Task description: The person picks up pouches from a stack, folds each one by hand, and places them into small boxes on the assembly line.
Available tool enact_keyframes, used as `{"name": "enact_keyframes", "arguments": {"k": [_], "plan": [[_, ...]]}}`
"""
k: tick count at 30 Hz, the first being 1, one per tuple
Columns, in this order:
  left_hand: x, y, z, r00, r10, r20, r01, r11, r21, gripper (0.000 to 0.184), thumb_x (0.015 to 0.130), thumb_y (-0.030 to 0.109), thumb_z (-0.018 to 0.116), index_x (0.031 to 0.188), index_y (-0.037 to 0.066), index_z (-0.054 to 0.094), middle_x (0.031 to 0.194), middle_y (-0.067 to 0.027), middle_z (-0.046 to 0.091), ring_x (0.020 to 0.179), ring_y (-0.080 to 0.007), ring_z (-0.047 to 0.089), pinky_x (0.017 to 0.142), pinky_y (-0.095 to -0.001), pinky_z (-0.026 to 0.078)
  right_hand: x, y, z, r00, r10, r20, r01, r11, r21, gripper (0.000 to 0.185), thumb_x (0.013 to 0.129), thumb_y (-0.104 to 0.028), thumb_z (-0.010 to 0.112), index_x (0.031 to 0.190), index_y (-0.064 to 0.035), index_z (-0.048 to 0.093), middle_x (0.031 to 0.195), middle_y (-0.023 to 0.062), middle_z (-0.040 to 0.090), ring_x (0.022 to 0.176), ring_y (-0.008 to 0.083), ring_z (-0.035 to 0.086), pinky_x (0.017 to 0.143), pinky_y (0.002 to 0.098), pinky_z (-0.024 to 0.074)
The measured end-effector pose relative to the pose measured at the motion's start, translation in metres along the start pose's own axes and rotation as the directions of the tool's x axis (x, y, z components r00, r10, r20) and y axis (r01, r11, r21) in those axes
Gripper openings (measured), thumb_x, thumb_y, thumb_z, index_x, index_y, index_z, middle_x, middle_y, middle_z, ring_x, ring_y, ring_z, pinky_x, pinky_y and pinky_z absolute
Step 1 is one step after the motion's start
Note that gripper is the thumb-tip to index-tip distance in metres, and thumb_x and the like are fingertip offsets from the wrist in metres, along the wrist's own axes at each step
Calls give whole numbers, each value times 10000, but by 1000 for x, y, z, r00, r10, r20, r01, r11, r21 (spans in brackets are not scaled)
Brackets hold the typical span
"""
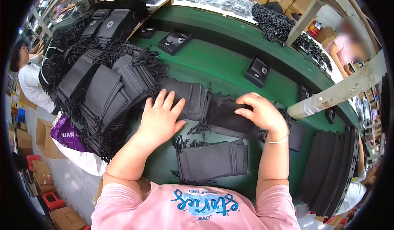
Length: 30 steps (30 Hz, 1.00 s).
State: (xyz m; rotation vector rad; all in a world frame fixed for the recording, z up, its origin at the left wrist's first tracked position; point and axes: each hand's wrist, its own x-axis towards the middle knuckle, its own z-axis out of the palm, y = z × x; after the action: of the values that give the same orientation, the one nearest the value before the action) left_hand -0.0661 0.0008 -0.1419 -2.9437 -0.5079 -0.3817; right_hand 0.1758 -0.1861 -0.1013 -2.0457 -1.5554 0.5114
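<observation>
My left hand (162,114) lies with its fingers spread at the near-left edge of a row of flat black pouches (186,99) with dark cords at their ends. To the right, my right hand (264,114) bends over a black pouch (223,113), its thumb and forefinger curled at the pouch's upper edge. Part of that pouch is hidden under the hand. Closer to my body lies a fanned stack of black pouches (211,160), cords to the left. A large heap of similar pouches (104,92) rises beside my left hand.
Black boxes with a pale logo (174,42) sit along the green belt (213,62). A pale metal post (340,88) slants in at right, above a tall black stack (328,168). Beyond the belt, a person in pink (349,45) sits. Cartons (43,172) stand at lower left.
</observation>
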Motion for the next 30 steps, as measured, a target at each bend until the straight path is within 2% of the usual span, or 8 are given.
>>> {"name": "enact_keyframes", "arguments": {"k": [4, 6, 10, 12, 17, 21, 27, 30], "plan": [[20, 13, -34, 993, 71, -97, -99, 942, -320, 630, 757, 413, 708, 1246, 54, 534, 1187, -158, 594, 1047, -316, 600, 848, -384, 488, -2, 2, -2, 995, 61, 82, -82, 954, 287, 172, 806, -126, 700, 948, -47, 643, 878, 36, 678, 725, 192, 579, 673, 294, 462], [34, 23, -37, 993, 80, -88, -119, 671, -732, 634, 743, 363, 737, 1240, 29, 530, 1112, -165, 630, 959, -324, 637, 834, -376, 503, -4, 5, 0, 996, 15, 91, -58, 869, 492, 148, 807, -107, 697, 931, -40, 650, 815, 29, 678, 636, 162, 554, 609, 282, 451], [47, 35, -48, 978, 155, 141, 43, 511, -858, 559, 767, 288, 714, 1222, 17, 534, 1102, -168, 635, 936, -322, 645, 811, -385, 511, 4, -5, 8, 990, 119, -74, -81, 918, 389, 113, 806, -69, 693, 900, -24, 651, 783, 11, 647, 651, 126, 526, 605, 262, 441], [54, 41, -43, 954, 205, 216, 103, 453, -886, 535, 775, 263, 706, 1216, 13, 536, 1099, -170, 636, 929, -322, 648, 803, -388, 513, 3, -6, 10, 977, 165, -134, -108, 928, 356, 101, 806, -56, 692, 890, -18, 651, 773, 5, 637, 655, 114, 517, 603, 256, 438], [63, 46, -7, 994, 107, 3, -76, 730, -679, 443, 799, 170, 668, 1197, 21, 543, 1040, -182, 648, 855, -302, 662, 752, -365, 522, 13, -2, 23, 977, 165, -134, -130, 962, 238, 124, 825, -34, 652, 945, -1, 646, 821, 50, 662, 693, 135, 558, 636, 262, 465], [57, 62, -4, 946, 164, -279, -311, 695, -648, 426, 795, 40, 636, 1208, 23, 532, 1135, -185, 606, 903, -320, 614, 785, -385, 508, 29, 13, 62, 895, 149, -421, 256, 601, 757, 178, 848, -33, 610, 1019, 9, 628, 881, 101, 679, 728, 176, 601, 678, 279, 494], [60, 64, 12, 932, 161, -325, -312, 812, -493, 407, 809, 58, 617, 1208, 37, 536, 1170, -180, 556, 963, -293, 594, 799, -331, 503, 26, 7, 53, 920, 144, -365, 225, 568, 791, 199, 889, -43, 562, 1079, -4, 607, 952, 123, 677, 751, 195, 623, 703, 282, 507], [63, 48, 21, 992, 36, -117, -117, 548, -828, 419, 818, 36, 602, 1229, 31, 518, 1165, -156, 532, 993, -266, 567, 834, -314, 485, 13, 4, 36, 993, 73, -95, 60, 383, 922, 189, 887, -50, 594, 1071, -11, 613, 921, 99, 665, 723, 160, 600, 680, 248, 490]]}}
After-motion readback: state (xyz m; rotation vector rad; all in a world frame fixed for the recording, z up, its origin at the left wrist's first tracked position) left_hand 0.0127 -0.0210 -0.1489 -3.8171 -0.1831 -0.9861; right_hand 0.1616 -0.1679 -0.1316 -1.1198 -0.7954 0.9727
